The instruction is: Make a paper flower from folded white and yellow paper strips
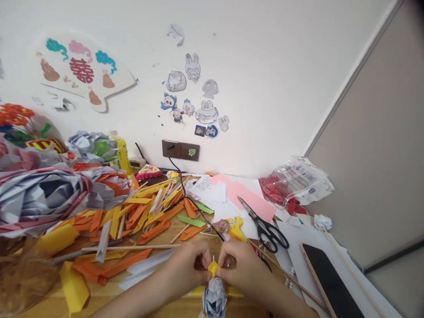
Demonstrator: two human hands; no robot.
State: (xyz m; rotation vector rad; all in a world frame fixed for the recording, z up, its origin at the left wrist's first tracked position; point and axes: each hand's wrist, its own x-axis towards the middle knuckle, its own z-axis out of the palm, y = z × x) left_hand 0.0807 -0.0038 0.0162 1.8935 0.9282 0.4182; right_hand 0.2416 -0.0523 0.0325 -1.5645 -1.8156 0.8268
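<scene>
Near the bottom centre, a small yellow folded paper piece (213,267) is pinched between both hands. My left hand (195,264) grips its left side with thumb and finger. On its right side, the fingertips of my right hand (233,264) close on the same piece. A thin pale tip sticks up just above the yellow paper. Directly below it hangs a white folded paper form (214,299), partly cut off by the frame's bottom edge.
Orange and yellow paper strips (145,214) and sticks cover the table's left. Large folded paper bundles (43,194) stand far left. Black scissors (265,227), a yellow glue gun (236,227) and its black cable lie ahead. A phone (331,278) rests on white sheets at right.
</scene>
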